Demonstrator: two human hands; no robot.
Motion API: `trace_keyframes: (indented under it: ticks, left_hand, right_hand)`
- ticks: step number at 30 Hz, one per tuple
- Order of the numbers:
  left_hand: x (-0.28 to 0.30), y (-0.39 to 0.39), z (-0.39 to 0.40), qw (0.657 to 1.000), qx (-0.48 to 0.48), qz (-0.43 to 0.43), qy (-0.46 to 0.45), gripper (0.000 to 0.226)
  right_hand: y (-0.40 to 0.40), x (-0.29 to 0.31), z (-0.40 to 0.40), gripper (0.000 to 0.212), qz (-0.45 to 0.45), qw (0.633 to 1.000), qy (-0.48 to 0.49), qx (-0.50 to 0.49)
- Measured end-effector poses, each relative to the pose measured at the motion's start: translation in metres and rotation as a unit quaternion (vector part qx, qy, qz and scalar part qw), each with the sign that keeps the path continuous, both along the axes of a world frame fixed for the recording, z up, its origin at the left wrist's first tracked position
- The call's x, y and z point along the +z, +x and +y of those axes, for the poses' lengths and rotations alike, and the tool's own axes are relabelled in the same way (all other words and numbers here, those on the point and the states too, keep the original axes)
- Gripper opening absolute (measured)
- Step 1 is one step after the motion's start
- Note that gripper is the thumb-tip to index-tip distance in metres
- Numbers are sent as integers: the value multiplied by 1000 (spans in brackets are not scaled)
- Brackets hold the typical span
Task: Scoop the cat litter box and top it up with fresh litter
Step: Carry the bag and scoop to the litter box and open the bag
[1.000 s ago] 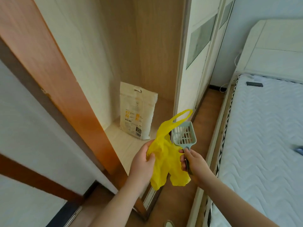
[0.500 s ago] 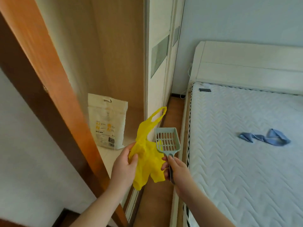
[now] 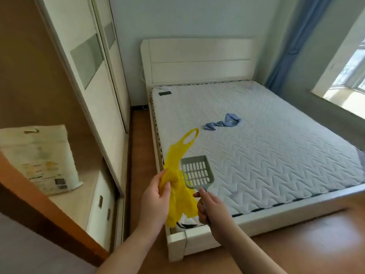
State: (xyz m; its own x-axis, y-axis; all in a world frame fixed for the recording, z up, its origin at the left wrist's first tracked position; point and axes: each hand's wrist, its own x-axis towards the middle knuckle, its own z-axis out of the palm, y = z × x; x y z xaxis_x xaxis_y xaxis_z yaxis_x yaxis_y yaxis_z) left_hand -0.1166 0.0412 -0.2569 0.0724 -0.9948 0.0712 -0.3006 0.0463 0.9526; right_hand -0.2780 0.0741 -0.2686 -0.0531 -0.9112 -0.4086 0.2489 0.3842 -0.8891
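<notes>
Far left, inside the open wardrobe: a pale litter bag standing upright on a low wooden shelf, printed front facing outward, a dark handle slot near its top edge. Just right of it, the white sliding wardrobe door with grey glass panels, then a strip of brown wood floor running along the bed.

Centre foreground: left hand raised, fingers curled and thumb pressed into a crumpled yellow plastic bag, pinching its bunched middle. One bag handle loop sticking up and to the right above the mattress edge; the lower end hanging down between both wrists.

Touching the bag's right side, a grey-green slotted litter scoop, head upward, rows of oblong slots facing the camera. Right hand clenched around the scoop's handle, thumb lying along the handle near the scoop head.

Behind and to the right of both hands: a white bed frame with a bare quilted mattress and a white headboard against the far wall. On the mattress, a twisted blue cloth near the middle and a small dark flat object near the head-end corner, too small to identify.

Far right: a blue curtain hanging beside a bright window with a deep sill.
</notes>
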Motion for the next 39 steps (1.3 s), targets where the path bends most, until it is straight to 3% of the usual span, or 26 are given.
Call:
trace_keyframes:
  ticks: [9, 17, 29, 33, 39]
  left_hand:
    - [-7, -197, 52, 988, -156, 1, 20, 30]
    - [0, -390, 138, 948, -317, 21, 9, 30]
    - [-6, -550, 215, 864, -492, 48, 91, 33]
    - [-17, -590, 220, 842, -523, 59, 122, 34]
    - [-36, -648, 205, 796, -572, 97, 170, 30]
  right_hand:
    - [-177, -6, 109, 19, 74, 985, -18, -155]
    - [-348, -19, 234, 21, 59, 931, 12, -360]
    - [-444, -39, 352, 23, -6, 836, -5, -548]
    - [-463, -42, 363, 15, -14, 811, -2, -584]
    - [-515, -49, 341, 22, 12, 780, 29, -625]
